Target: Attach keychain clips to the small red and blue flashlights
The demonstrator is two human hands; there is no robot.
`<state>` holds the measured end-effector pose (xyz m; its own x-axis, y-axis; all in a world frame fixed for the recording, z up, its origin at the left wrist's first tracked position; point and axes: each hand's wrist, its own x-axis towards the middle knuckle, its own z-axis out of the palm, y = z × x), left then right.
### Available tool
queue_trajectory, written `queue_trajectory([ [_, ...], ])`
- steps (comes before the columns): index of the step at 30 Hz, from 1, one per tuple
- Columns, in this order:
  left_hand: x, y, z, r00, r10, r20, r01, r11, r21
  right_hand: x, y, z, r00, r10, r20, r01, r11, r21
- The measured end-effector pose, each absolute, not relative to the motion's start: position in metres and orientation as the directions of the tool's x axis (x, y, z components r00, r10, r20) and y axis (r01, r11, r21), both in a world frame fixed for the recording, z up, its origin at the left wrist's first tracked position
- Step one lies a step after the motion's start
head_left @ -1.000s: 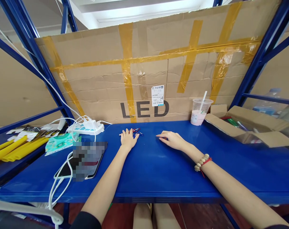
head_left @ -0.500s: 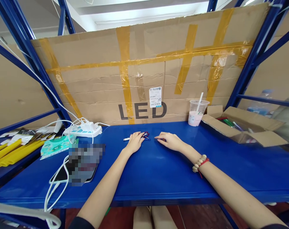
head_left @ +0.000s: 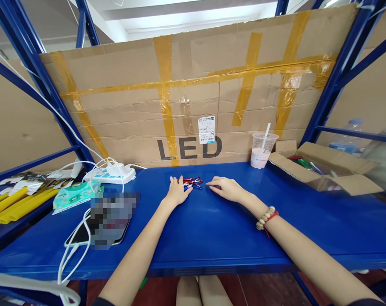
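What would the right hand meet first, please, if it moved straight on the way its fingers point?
Most likely the red and blue items at the left hand, though depth is uncertain.

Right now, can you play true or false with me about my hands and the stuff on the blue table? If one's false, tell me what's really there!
1. The left hand is at the small red and blue things. True.
2. The right hand is inside the open cardboard box. False: it is outside the box, over the blue tabletop.
3. The plastic cup has a straw in it. True.
4. The pink drink comes right up to the cup's rim. False: it fills only the lower part.
5. The bead bracelet is on the left wrist. False: it is on the right wrist.
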<state>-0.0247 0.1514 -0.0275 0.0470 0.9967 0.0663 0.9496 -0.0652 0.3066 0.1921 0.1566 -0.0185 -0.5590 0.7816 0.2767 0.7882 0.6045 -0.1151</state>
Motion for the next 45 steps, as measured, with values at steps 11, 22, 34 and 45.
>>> queue_trajectory([
  [11, -0.026, 0.163, -0.037, 0.138, 0.979, 0.147, 0.918, -0.182, 0.352, 0.192, 0.154, -0.017, -0.572, 0.77, 0.281, 0.775, 0.62, -0.123],
  [22, -0.03, 0.171, -0.037, 0.32, 0.888, 0.33, 0.754, -0.45, 0.478, 0.192, 0.156, -0.017, -0.553, 0.784, 0.282, 0.789, 0.602, -0.125],
  [34, -0.028, 0.167, -0.041, 0.333, 0.902, 0.275, 0.832, -0.419, 0.365, 0.188, 0.16, -0.026, -0.606, 0.665, 0.436, 0.695, 0.71, -0.117],
  [45, -0.001, 0.157, -0.043, 0.571, 0.741, 0.355, 0.434, -0.639, 0.635, 0.181, 0.159, -0.035, -0.638, 0.714, 0.288, 0.675, 0.699, -0.237],
])
